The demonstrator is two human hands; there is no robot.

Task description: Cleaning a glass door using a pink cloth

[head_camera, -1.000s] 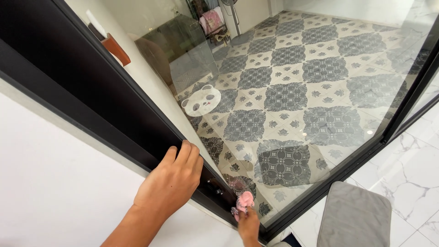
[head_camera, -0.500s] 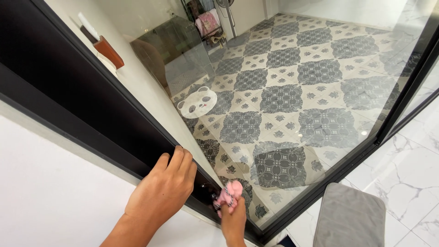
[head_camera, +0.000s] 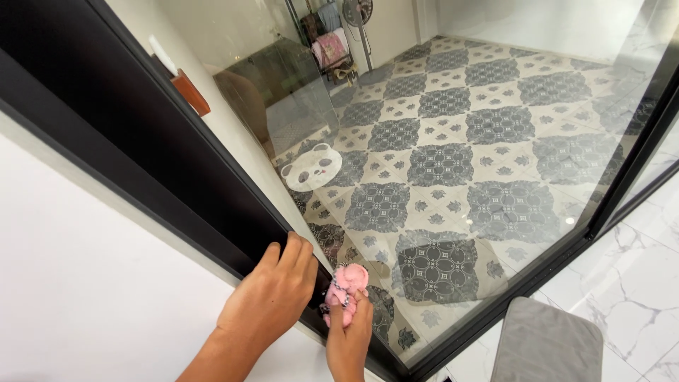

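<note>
My left hand lies flat, fingers together, against the black door frame, fingertips at the frame's inner edge beside the glass pane; it grips nothing. My right hand comes up from the bottom edge of the door and is closed around a small pink plush charm, which hangs with a bit of dark patterned strap at the frame's edge, just right of my left hand and touching the lock area. Through the glass I see a patterned grey-and-cream tiled floor with a round panda-face mat lying near the wall. On my side, a grey mat rests on the white marble floor by the door's bottom rail.
</note>
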